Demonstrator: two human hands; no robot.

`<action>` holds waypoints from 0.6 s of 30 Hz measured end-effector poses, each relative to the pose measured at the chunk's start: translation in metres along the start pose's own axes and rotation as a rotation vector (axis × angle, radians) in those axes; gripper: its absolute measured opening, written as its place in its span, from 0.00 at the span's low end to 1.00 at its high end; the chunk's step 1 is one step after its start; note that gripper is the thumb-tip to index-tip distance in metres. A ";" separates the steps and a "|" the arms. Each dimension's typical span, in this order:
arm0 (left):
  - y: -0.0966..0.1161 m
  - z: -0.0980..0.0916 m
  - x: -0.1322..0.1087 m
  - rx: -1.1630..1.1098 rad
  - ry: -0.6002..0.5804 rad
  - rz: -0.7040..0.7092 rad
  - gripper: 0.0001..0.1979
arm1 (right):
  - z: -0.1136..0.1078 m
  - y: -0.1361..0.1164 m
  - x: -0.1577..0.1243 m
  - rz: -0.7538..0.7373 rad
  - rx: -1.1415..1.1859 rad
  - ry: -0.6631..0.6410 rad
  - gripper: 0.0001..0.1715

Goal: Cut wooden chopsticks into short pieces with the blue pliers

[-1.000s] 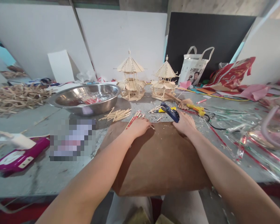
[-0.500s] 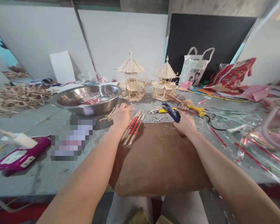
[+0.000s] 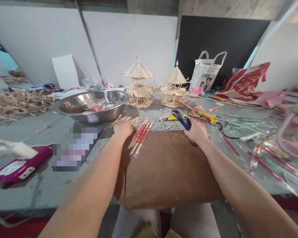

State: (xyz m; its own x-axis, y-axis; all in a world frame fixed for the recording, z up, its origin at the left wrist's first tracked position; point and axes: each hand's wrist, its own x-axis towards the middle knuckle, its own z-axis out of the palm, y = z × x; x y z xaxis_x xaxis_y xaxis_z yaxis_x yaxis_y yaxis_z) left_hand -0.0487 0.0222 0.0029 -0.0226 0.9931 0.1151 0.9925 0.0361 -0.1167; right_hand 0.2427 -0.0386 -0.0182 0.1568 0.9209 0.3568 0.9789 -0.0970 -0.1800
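My left hand (image 3: 123, 129) rests at a loose pile of short wooden sticks (image 3: 132, 120); its fingers are bent, and whether they grip a stick is too small to tell. My right hand (image 3: 196, 131) is closed round the handle of a dark blue cutter tool (image 3: 181, 119), whose head points away to the left. Between my hands, wrapped chopsticks (image 3: 141, 137) with red labels lie on the left edge of a brown sheet (image 3: 171, 172). Behind them stand two small wooden pagodas, a larger one (image 3: 139, 94) and a smaller one (image 3: 174, 94).
A steel basin (image 3: 89, 114) stands back left, near a pile of wood pieces (image 3: 17, 104). A purple power strip (image 3: 27, 165) and a blurred flat object (image 3: 75, 148) lie left. Yellow glue gun (image 3: 207, 115), plastic wrappers (image 3: 240, 124) and white bag (image 3: 205, 74) are right.
My left hand has moved left and slightly nearer, away from the top of the wrapped chopsticks, uncovering more loose sticks. My right hand still holds the cutter tool in nearly the same place.
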 end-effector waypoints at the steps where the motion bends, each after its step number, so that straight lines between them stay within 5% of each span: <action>1: 0.000 0.000 0.002 0.004 -0.019 0.005 0.19 | 0.000 0.000 0.000 0.007 -0.002 -0.003 0.29; 4: 0.001 -0.002 0.005 -0.010 -0.059 0.016 0.20 | 0.000 -0.001 0.001 0.019 0.002 -0.009 0.29; 8: 0.013 -0.017 0.002 -0.063 0.102 0.077 0.19 | -0.001 -0.001 0.003 0.029 0.014 -0.002 0.29; 13: 0.054 -0.043 -0.003 -0.037 0.170 0.244 0.16 | -0.001 0.001 0.004 0.078 0.022 0.015 0.29; 18: 0.100 -0.040 0.007 -0.110 0.091 0.328 0.14 | -0.002 0.001 0.004 0.088 0.038 0.009 0.30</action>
State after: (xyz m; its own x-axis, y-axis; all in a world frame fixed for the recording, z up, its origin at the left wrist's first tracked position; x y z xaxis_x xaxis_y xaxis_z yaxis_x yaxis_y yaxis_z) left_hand 0.0554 0.0287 0.0316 0.3057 0.9356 0.1767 0.9521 -0.3005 -0.0558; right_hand 0.2448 -0.0356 -0.0155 0.2434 0.9060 0.3463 0.9556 -0.1630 -0.2454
